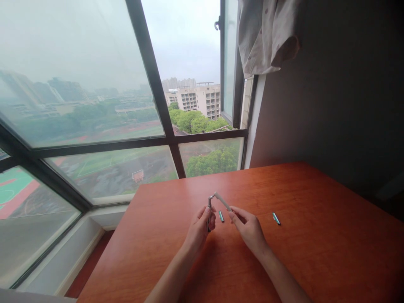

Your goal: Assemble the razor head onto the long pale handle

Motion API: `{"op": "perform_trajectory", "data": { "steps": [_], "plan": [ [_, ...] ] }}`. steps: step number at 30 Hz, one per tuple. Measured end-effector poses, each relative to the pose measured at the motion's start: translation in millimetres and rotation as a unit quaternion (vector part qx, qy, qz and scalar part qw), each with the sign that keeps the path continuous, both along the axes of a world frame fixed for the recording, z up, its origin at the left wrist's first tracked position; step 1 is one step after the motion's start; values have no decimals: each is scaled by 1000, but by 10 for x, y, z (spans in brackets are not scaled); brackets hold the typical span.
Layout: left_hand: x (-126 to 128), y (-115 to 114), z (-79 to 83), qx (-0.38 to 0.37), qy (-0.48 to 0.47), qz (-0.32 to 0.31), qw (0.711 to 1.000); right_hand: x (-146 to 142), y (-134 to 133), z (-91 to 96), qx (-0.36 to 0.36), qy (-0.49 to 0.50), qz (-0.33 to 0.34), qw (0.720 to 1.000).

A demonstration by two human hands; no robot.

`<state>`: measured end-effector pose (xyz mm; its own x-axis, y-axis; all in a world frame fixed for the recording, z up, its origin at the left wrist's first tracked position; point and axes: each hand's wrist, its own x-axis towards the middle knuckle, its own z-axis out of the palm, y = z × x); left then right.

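My left hand (202, 223) is closed around a razor handle (209, 203), its bent metal neck pointing up and to the right. My right hand (248, 227) pinches a slim pale stick (222, 201), which slants up to the left. The stick's far tip is at the end of the razor's neck; whether they touch I cannot tell. Just beyond and between the hands, a small green and black razor cartridge (221, 216) lies on the table. A similar cartridge (276, 218) rests to the right of my right hand.
Under both hands is a reddish-brown wooden table (315, 252). Large dark-framed windows (104, 147) stand past its far and left edges, with one pane swung open. Grey cloth (268, 38) hangs at upper right, beside a dark wall (331, 105).
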<state>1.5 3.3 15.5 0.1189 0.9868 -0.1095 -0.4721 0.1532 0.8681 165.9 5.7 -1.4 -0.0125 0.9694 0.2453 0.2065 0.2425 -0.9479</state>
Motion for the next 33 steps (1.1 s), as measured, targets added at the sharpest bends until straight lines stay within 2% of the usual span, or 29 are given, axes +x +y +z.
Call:
{"op": "perform_trajectory", "data": {
  "steps": [19,27,33],
  "plan": [
    [9,-3,13,-4,13,13,1000,-16,-28,48,-24,26,32,999],
    [6,3,-4,2,13,3,1000,-13,-20,43,-26,29,20,999],
    [9,2,-3,-2,16,13,1000,-35,-41,27,-30,58,68,996]
  ]
}}
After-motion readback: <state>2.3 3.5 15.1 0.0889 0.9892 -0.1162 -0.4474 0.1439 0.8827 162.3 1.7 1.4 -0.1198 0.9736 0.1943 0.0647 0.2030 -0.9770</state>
